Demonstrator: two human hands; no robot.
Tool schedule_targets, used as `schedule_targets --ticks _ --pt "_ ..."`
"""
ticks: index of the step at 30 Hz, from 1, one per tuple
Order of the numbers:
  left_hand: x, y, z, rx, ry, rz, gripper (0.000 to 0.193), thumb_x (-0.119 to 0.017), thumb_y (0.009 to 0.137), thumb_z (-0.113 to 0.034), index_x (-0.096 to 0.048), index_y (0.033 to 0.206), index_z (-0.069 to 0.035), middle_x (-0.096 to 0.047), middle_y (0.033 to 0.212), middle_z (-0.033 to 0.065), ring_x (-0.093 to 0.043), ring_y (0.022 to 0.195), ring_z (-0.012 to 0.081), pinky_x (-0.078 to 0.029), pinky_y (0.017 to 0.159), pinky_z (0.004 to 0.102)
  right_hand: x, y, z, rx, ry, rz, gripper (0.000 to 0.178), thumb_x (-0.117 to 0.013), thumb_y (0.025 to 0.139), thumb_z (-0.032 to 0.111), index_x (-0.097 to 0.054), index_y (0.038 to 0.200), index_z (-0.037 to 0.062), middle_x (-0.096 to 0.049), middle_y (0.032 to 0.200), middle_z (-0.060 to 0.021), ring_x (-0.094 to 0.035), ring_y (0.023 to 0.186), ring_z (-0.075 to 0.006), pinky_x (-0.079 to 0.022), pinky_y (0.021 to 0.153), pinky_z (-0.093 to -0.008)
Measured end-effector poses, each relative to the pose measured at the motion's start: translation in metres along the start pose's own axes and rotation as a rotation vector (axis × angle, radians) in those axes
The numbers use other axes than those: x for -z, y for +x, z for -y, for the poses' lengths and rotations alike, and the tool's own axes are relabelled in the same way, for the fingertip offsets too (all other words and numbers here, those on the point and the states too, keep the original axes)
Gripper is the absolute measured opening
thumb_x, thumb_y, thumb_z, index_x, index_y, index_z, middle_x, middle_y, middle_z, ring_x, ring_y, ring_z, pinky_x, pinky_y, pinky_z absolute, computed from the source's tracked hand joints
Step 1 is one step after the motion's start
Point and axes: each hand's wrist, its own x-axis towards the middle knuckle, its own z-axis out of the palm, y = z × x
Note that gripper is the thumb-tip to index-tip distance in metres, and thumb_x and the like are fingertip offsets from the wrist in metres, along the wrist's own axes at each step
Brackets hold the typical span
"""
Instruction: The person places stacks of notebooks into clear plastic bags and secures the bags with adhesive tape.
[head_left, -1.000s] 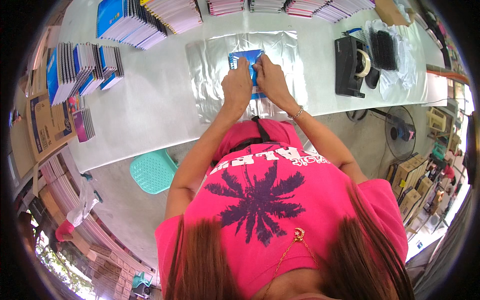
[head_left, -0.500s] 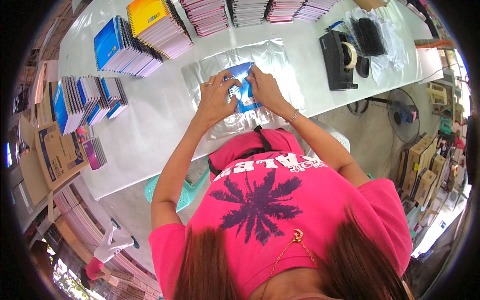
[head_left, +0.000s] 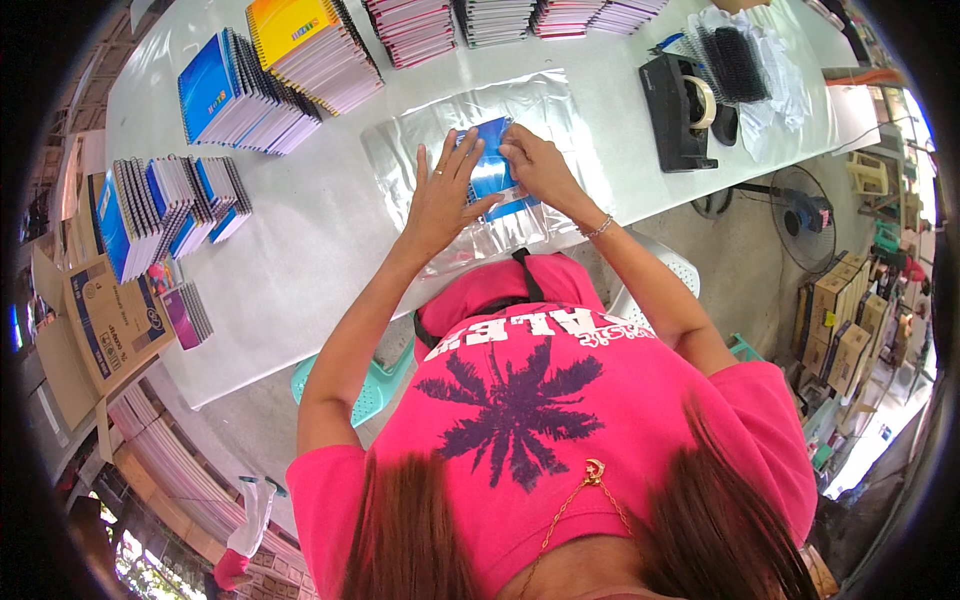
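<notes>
A small blue spiral notebook [head_left: 490,177] lies on clear plastic sheeting [head_left: 548,95] on the white table, close in front of me. My left hand [head_left: 440,200] rests along its left side, fingers stretched and spread, the thumb reaching over the lower part of the cover. Bent fingers of my right hand [head_left: 540,170] pinch the notebook at its upper right edge. Some of the spiral binding is hidden by my left hand.
Stacks of blue notebooks [head_left: 210,90], yellow notebooks [head_left: 290,35] and smaller blue ones [head_left: 125,220] line the left and back. A black tape dispenser [head_left: 670,115] stands right, beside black wire coils [head_left: 735,65]. Below the left edge sits an open cardboard box [head_left: 115,310].
My left hand has opened from a curled grip, its fingers now stretched out. My right hand has shifted slightly along the notebook's right side. The whole view has tilted a little.
</notes>
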Motion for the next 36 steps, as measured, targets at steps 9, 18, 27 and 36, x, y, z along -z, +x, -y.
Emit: schedule_targets --ticks 9,18,27,36 --pt "-0.011 0.011 -0.006 -0.015 0.038 -0.033 0.087 -0.067 0.080 -0.051 -0.030 0.148 -0.012 -0.025 0.156 0.0048 -0.013 0.146 0.0317 -0.005 0.110 0.0670 0.007 0.000 0.005 -0.153 0.035 0.032 0.023 -0.054 0.092 0.018 -0.055 0.107 0.0009 -0.067 0.085 -0.0216 -0.066 0.077 -0.0383 -0.049 0.068 -0.0447" --pt "-0.013 0.020 -0.012 0.009 -0.022 0.004 0.092 -0.069 0.075 -0.055 -0.033 0.147 -0.010 -0.029 0.154 0.0053 -0.012 0.145 0.0354 -0.006 0.111 0.0647 0.003 -0.003 0.011 -0.086 -0.159 -0.032 0.017 -0.052 0.093 0.018 -0.054 0.099 0.0020 -0.065 0.079 -0.0183 -0.063 0.072 -0.0367 -0.046 0.063 -0.0457" --pt "-0.011 0.021 -0.015 0.031 -0.078 0.025 0.091 -0.070 0.075 -0.055 -0.032 0.147 -0.013 -0.025 0.155 0.0034 -0.009 0.146 0.0337 -0.004 0.111 0.0655 0.021 0.005 0.029 -0.111 -0.385 0.141 0.021 -0.050 0.092 0.021 -0.057 0.098 0.0028 -0.066 0.087 -0.0193 -0.063 0.081 -0.0405 -0.048 0.072 -0.0486" --pt "-0.013 0.022 -0.011 -0.020 -0.049 -0.018 0.089 -0.068 0.078 -0.055 -0.032 0.147 -0.011 -0.027 0.154 0.0053 -0.012 0.145 0.0376 -0.010 0.107 0.0713 0.048 0.005 -0.008 0.432 -0.306 0.244 0.031 -0.059 0.075 0.004 -0.060 0.106 0.0075 -0.049 0.122 -0.0136 -0.048 0.107 -0.0373 -0.042 0.094 -0.0446"
